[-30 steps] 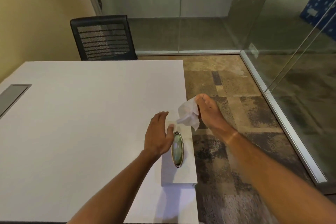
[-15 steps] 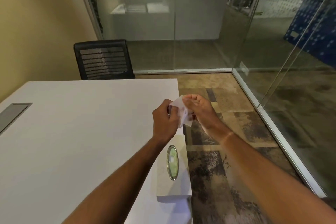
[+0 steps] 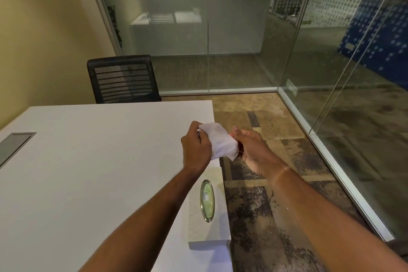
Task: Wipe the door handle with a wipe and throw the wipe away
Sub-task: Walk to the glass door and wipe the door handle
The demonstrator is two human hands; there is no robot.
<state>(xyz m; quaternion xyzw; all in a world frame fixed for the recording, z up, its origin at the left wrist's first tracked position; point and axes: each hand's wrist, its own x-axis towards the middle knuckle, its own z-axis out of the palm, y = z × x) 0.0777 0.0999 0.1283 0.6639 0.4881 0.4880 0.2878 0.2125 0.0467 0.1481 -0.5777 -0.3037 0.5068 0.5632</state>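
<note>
Cable hatch [image 3: 13, 148]: one grey rectangular panel set flush in the tabletop at the far left edge of the view.
Table [image 3: 92, 161]: one white table, filling the lower left; its right edge runs beside the patterned carpet.
Office chair [image 3: 122, 78]: one black mesh-backed chair, standing behind the table's far edge, against the yellow wall.
Left hand [image 3: 195, 150]: fingers curled closed, pinching the left side of the wipe, held above the table's right edge.
Wipe [image 3: 220, 143]: one white sheet, partly crumpled, stretched in the air between the two hands. Its long axis runs from upper left to lower right, with the loose lower corner hanging down towards the floor.
Wipe box [image 3: 209, 229]: one white rectangular box lying on the table's right edge, below the hands and apart from them. Its long axis runs away from the camera, and the oval metal-rimmed opening [image 3: 207, 200] on top follows the same line.
Right hand [image 3: 251, 150]: fingers gripping the right side of the wipe, palm turned inward, held above the carpet just off the table.
Glass partitions [image 3: 242, 40]: two walls of framed glass panels meeting in the room's far right corner.
Door handle: I cannot tell where it is.
</note>
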